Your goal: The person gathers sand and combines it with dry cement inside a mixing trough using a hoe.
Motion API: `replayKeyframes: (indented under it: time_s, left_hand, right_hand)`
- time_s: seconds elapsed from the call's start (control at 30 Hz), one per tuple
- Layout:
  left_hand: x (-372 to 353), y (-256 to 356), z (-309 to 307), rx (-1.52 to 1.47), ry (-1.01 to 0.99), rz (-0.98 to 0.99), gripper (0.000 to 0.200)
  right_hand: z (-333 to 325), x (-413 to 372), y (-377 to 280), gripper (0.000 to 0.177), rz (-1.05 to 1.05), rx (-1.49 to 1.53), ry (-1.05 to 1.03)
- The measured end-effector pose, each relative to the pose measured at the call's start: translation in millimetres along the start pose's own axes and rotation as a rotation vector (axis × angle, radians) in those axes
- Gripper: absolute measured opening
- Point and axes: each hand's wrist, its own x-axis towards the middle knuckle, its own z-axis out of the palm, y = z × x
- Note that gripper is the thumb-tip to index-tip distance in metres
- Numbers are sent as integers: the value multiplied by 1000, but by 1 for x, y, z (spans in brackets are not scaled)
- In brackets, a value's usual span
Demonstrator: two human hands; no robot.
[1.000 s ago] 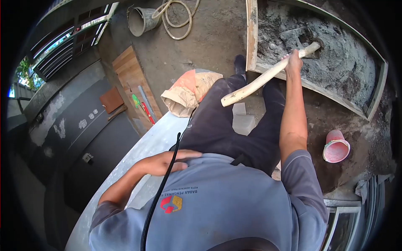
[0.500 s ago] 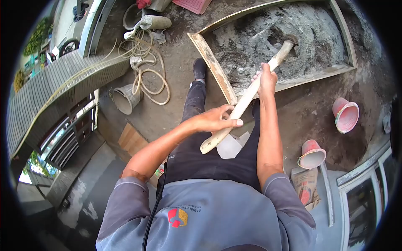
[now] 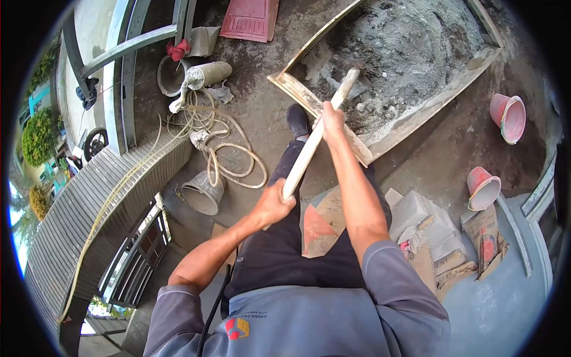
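My left hand (image 3: 273, 204) is wrapped round the lower end of a pale wooden handle (image 3: 306, 156). Higher up the same handle, my right hand (image 3: 333, 119) is closed on it. The handle slants up to the right, and its head lies in grey mix (image 3: 410, 53), mostly hidden in it. Wooden boards (image 3: 437, 105) frame the mix. The near left corner of this frame lies just beyond my right hand.
Coiled hose (image 3: 235, 172) and a grey bucket (image 3: 203, 193) lie on the left. Two pinkish buckets (image 3: 513, 119) (image 3: 484, 189) are on the right, near blocks (image 3: 416, 217) and cement bags (image 3: 483, 238). A red tray (image 3: 250, 18) lies at the top.
The handle and my right hand have moved left. My left hand has moved left and down and closed round the handle. The view has turned, showing the blocks and bags at the right.
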Motion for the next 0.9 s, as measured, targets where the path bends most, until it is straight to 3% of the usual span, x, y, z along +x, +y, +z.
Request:
replayKeyframes:
  time_s: [0.07, 0.23, 0.27, 0.37, 0.47, 0.57, 0.7, 0.8, 0.9]
  left_hand:
    - [-35, -3, 0, 58, 3, 60, 28]
    - [-34, 24, -9, 117, -25, 186, 28]
    - [-24, 36, -12, 120, -37, 219, 28]
    - [50, 60, -19, 161, -33, 321, 26]
    - [137, 55, -35, 197, -30, 411, 25]
    - [162, 28, -71, 178, -22, 354, 27]
    - [131, 0, -109, 220, -23, 205, 25]
    - [90, -27, -136, 315, -53, 175, 24]
    - [59, -68, -142, 331, -78, 208, 24]
  right_hand:
    - [-5, -55, -9, 32, 42, 96, 42]
    - [-30, -94, -75, 22, -206, 243, 71]
    - [-31, -93, -101, 21, -177, 263, 116]
    - [-31, -64, -162, 28, -380, 268, 195]
    - [-15, -7, -178, 27, -411, 271, 298]
    - [26, 36, -141, 28, -391, 241, 306]
    - [75, 65, -66, 31, -206, 213, 255]
    - [88, 23, -22, 30, -163, 238, 246]
    - [90, -55, -21, 22, -172, 336, 219]
